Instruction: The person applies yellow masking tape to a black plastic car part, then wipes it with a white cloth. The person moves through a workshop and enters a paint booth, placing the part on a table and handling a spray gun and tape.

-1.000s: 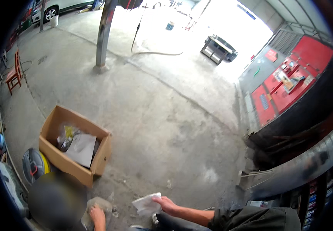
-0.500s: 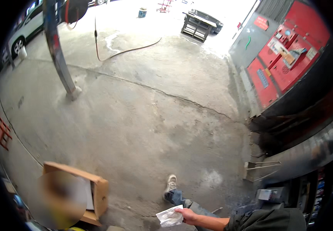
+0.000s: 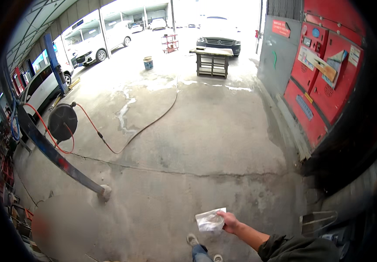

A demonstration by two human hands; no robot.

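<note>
While our right hand [image 3: 230,222] clamps its fingers on the right edge of one white paper [image 3: 207,221], above the floor [image 3: 166,192], we list: one bucket [image 3: 148,64], toward the floor's far edge, contents indistinct.

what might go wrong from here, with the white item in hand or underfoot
The white item could slip or bend, since the right hand holds it at one side. The hose lying on the floor might catch a foot walking that way. The crack across the floor could perhaps trip someone too.
</note>
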